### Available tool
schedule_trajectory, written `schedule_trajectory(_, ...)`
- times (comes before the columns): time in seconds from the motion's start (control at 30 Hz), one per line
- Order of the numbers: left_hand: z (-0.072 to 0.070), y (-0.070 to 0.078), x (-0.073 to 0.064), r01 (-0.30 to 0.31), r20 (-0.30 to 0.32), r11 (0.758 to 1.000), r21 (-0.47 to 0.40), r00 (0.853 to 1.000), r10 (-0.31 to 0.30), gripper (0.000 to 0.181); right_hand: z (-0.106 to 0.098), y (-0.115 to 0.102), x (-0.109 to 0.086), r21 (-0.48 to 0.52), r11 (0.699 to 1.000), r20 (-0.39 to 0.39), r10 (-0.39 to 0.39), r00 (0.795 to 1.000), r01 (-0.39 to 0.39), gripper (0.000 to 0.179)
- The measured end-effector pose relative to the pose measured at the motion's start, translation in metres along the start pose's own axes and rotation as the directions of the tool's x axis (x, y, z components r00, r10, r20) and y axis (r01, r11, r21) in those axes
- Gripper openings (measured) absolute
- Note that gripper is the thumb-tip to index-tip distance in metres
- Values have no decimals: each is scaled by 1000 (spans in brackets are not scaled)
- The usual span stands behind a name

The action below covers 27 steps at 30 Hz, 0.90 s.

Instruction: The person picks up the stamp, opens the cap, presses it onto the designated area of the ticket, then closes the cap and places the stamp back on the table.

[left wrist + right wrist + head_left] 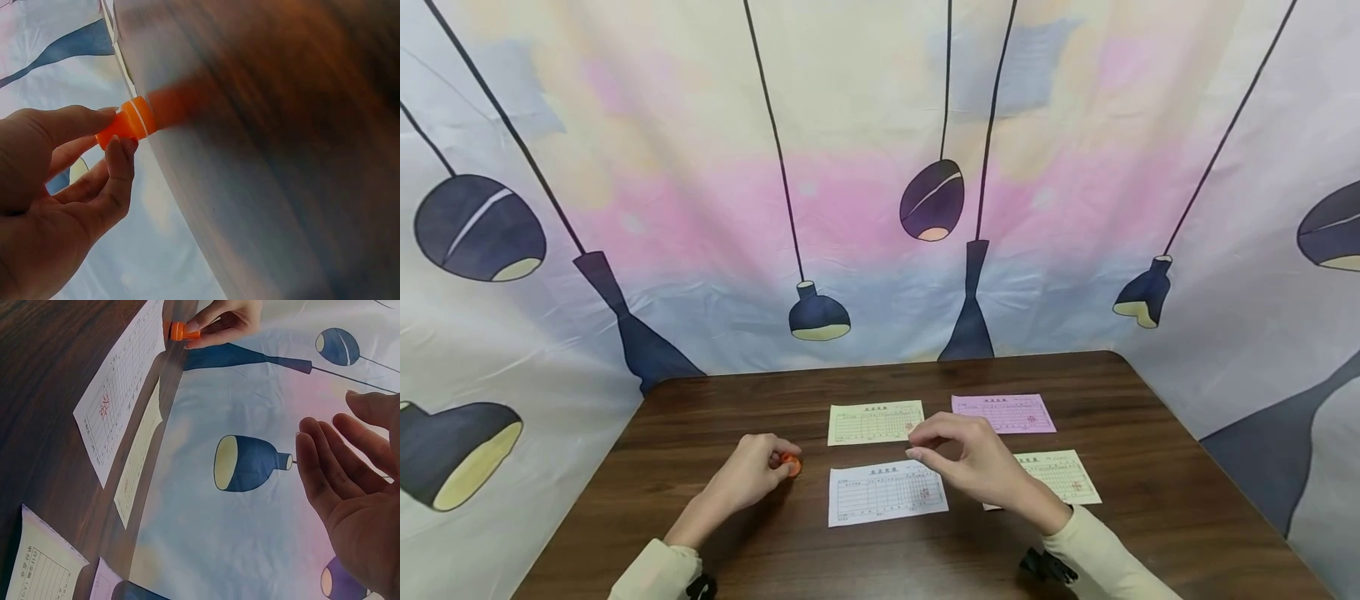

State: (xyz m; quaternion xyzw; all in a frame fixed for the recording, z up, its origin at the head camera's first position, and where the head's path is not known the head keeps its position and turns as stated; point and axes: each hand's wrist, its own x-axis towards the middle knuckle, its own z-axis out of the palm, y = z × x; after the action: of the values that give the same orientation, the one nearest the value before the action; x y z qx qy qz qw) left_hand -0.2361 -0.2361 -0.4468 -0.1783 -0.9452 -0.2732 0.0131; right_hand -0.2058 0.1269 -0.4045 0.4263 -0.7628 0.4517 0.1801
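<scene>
My left hand (747, 477) pinches a small orange stamp (139, 119) between thumb and fingertips, left of the paper slips. The stamp's round end meets the table or sits just above it; I cannot tell which. Over the gap between the slips hovers my right hand (981, 462), fingers loosely bent, thumb apart from them and nothing in between. In the right wrist view the palm of this hand (359, 475) shows bare. Nearest below it lies a white form (887, 493) with a red mark at its right side.
Behind the white form lies a pale green form (872, 423). At the back right is a pink form (1007, 412), and a second pale green one (1063, 479) is partly covered by the right hand. A patterned curtain (865, 208) hangs behind the brown table (760, 550).
</scene>
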Motion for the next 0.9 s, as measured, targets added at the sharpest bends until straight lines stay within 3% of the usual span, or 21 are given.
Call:
schedule_trajectory(0.53,-2,2,1,31,15,999,20,999,-31,33,-10,1,1,3,1000,-6,23,1000,-23,17)
schedule_trajectory(0.77,-16,1,0,32,-20,999,4,999,-32,41,-28,4,-2,-148,981,-16,126,992,-127,55)
schedule_trajectory(0.9,-27,2,-1,26,-54,1000,-7,998,-26,45,-41,7,0,-216,958,3,192,981,-187,67)
